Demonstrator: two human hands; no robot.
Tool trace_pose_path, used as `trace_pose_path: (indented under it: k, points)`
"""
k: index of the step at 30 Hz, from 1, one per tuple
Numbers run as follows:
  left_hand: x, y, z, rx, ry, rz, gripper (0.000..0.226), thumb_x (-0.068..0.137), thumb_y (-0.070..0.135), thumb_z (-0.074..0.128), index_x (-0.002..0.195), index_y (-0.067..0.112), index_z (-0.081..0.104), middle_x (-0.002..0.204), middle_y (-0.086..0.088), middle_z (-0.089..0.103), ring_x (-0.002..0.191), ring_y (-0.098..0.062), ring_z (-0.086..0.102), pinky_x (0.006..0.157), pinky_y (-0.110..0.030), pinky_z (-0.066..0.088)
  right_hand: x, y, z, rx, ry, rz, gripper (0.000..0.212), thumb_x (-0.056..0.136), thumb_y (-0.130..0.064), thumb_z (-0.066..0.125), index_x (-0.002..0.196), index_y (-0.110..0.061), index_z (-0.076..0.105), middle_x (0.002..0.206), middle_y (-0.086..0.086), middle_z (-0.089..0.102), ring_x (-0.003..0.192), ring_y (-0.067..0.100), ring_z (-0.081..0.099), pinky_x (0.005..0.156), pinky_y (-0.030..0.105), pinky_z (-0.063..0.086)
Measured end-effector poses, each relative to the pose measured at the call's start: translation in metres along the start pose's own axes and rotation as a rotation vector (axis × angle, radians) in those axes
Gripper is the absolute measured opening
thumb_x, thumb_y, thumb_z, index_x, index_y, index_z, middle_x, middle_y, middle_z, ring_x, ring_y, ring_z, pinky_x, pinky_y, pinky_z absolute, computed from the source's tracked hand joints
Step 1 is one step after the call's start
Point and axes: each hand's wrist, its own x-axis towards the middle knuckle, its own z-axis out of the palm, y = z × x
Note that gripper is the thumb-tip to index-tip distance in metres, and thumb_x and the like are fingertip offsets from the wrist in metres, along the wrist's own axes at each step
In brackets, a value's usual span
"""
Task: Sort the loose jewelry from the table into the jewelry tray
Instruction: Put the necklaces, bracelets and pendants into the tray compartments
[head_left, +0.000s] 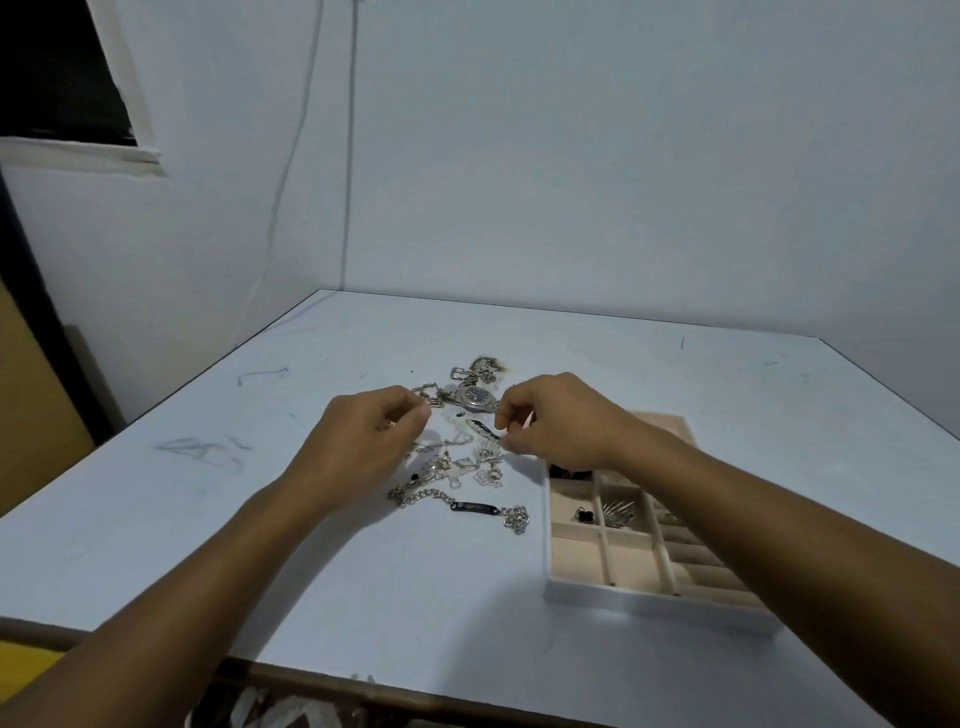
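The loose jewelry (467, 452) is heaped on the table (260, 519), with a watch (474, 397) at its far side and a plate bracelet (475, 506) at its near side. The jewelry tray (587, 597) is set just right of it, a few pieces lodged in its compartments. The left hand (374, 436) and right hand (563, 421) are curled over the heap, fingertips drawn together; whether anything is pinched cannot be told. Tangled chains are best teased apart, one piece being lifted clear while its neighbours are pinned down.
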Motion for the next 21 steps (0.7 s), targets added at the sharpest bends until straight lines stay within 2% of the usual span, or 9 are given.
trace_pose_path:
  k: [3,6,9,11,12,16,21]
  points:
    - [0.0,-0.005,0.002,0.004,-0.007,0.011,0.012,0.092,0.03,0.057,0.087,0.031,0.068,0.093,0.018,0.069,0.082,0.003,0.062,0.074,-0.016,0.044,0.012,-0.005,0.01,-0.097,-0.087,0.002,0.012,0.081,-0.03,0.068,0.092,-0.026,0.069,0.093,-0.007,0.067,0.086,0.014,0.06,0.078,0.032,0.053]
    - [0.002,-0.005,0.005,0.008,-0.021,0.036,0.013,0.092,0.029,0.058,0.082,0.032,0.066,0.08,0.019,0.067,0.072,0.008,0.059,0.068,-0.015,0.04,0.018,-0.008,0.015,-0.14,-0.119,0.006,0.017,0.081,-0.036,0.071,0.092,-0.023,0.07,0.083,-0.01,0.063,0.083,0.012,0.059,0.077,0.032,0.052]
    - [0.004,-0.003,0.009,0.02,-0.037,0.066,0.013,0.092,0.03,0.057,0.083,0.031,0.067,0.072,0.022,0.064,0.064,0.011,0.055,0.064,-0.016,0.038,0.021,-0.008,0.015,-0.136,-0.113,-0.009,0.012,0.081,-0.031,0.073,0.085,-0.021,0.07,0.075,-0.013,0.06,0.079,0.011,0.057,0.073,0.031,0.05]
    - [0.005,-0.001,0.013,0.024,-0.05,0.079,0.014,0.093,0.032,0.056,0.085,0.03,0.068,0.075,0.023,0.064,0.064,0.011,0.054,0.065,-0.018,0.039,0.022,-0.005,0.015,-0.142,-0.103,-0.023,0.002,0.082,-0.023,0.07,0.081,-0.022,0.07,0.07,-0.016,0.058,0.077,0.011,0.057,0.072,0.03,0.049]
    - [0.007,0.0,0.014,0.019,-0.057,0.082,0.014,0.093,0.032,0.056,0.087,0.029,0.068,0.076,0.024,0.064,0.065,0.011,0.055,0.067,-0.019,0.04,0.023,-0.004,0.016,-0.148,-0.096,-0.029,0.005,0.083,-0.02,0.067,0.079,-0.023,0.069,0.068,-0.016,0.058,0.077,0.011,0.057,0.073,0.031,0.05]
    - [0.011,0.008,0.019,-0.016,-0.075,0.104,0.014,0.094,0.031,0.057,0.088,0.027,0.069,0.073,0.025,0.063,0.066,0.014,0.055,0.064,-0.012,0.038,0.022,-0.001,0.016,-0.131,-0.077,-0.023,0.009,0.084,-0.021,0.063,0.077,-0.024,0.067,0.07,-0.014,0.061,0.078,0.012,0.06,0.075,0.033,0.052]
    - [0.014,0.014,0.021,-0.032,-0.074,0.108,0.016,0.094,0.031,0.056,0.089,0.025,0.07,0.075,0.022,0.064,0.065,0.015,0.053,0.06,-0.006,0.035,0.026,-0.001,0.016,-0.09,-0.072,0.008,0.011,0.081,-0.032,0.07,0.075,-0.024,0.066,0.074,-0.007,0.066,0.075,0.013,0.061,0.071,0.034,0.053]
